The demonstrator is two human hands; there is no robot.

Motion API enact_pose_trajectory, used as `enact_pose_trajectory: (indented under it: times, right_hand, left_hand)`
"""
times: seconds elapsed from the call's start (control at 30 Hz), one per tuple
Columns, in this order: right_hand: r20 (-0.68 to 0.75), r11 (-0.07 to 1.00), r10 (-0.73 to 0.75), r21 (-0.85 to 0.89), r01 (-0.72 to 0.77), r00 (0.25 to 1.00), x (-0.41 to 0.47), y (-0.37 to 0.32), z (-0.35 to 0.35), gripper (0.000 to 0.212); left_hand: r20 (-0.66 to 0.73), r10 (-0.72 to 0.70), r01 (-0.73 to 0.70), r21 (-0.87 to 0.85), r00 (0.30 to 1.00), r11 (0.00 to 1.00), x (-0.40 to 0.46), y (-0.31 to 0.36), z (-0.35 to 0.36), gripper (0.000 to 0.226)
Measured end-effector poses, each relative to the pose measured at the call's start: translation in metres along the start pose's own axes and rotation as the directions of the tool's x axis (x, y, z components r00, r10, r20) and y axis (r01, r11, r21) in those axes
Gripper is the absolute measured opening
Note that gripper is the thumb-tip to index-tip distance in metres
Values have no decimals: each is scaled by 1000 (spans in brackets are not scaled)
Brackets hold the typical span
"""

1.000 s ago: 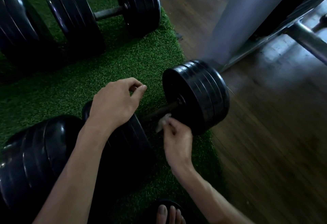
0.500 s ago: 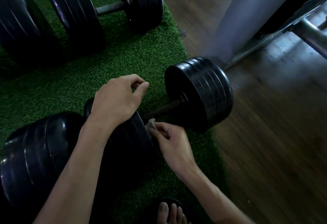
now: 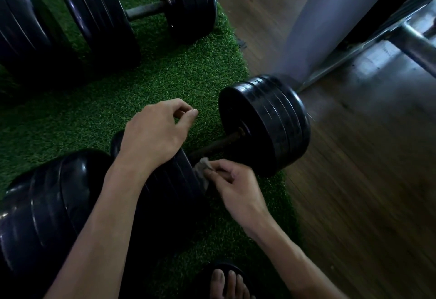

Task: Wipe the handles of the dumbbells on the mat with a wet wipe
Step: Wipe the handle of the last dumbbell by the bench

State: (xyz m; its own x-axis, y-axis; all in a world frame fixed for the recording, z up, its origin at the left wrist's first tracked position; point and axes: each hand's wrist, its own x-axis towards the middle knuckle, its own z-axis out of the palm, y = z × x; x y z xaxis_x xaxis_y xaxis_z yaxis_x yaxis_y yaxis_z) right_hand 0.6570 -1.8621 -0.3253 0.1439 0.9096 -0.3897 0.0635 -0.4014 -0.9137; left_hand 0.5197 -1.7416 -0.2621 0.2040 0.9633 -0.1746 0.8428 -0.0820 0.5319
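the right hand (image 3: 236,185) pinches the wet wipe (image 3: 203,166) at the near end of the nearest dumbbell's handle (image 3: 215,144), hard against the inner plate (image 3: 169,180); a second ago the wipe sat at the far end, beside the outer plate (image 3: 266,121), so one pass along the bar appears complete and a return stroke or a rotation of the bar is probably due. the left hand (image 3: 153,133) rests on top of the inner plate, fingers loosely curled and holding nothing, as before. the outer plate sits at the right edge of the green turf mat (image 3: 165,81), next to the wooden floor (image 3: 354,180). a second dumbbell (image 3: 141,13) lies well apart at the far side, its handle unobstructed. a sandalled foot (image 3: 226,282) stands near the mat's front edge.
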Motion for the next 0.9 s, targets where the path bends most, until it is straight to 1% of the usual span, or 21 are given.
enact_pose_trajectory:
  times: [0.07,0.13,0.17,0.23,0.4,0.53,0.6,0.67,0.73,0.8,0.9]
  right_hand:
    - [-150,998,-63,-25,60,987,-2,-4,-6,16]
    - [-302,996,-91,-48,80,949,-2,-1,-11,17]
    - [-347,996,-86,-45,75,934,-1,1,-12,17]
    - [-390,997,-76,-37,67,918,1,5,-14,16]
    - [-436,1000,-3,23,14,900,8,8,-11,15]
    - [-411,993,-7,102,53,911,12,2,3,13]
    - [-319,995,-36,77,64,947,7,2,14,13]
    - [-180,997,-6,71,19,984,2,5,24,11]
    - [-122,996,23,87,-13,992,1,9,24,11]
    - [-150,997,23,82,-11,988,1,11,16,11]
    - [-312,995,54,96,-26,948,2,9,1,12]
  left_hand:
    - [-1,-6,6,-1,1000,1000,0,-1,0,27]
    - [-4,-9,9,-4,1000,1000,0,-1,-1,26]
    - [-4,-8,8,-3,1000,1000,0,-1,-1,27]
    - [-6,-7,7,-3,1000,1000,0,-1,0,27]
    - [-4,-4,4,-2,1000,1000,0,-1,0,28]
    - [7,1,-1,11,1000,1000,1,-1,0,28]
    - [7,-2,2,12,1000,1000,1,-2,1,28]
    - [3,-5,5,11,1000,1000,2,-2,0,27]
    - [6,-3,3,11,1000,1000,2,-1,1,27]
    - [5,-5,5,9,1000,1000,1,-1,1,27]
    - [0,-2,2,3,1000,1000,1,-2,1,27]
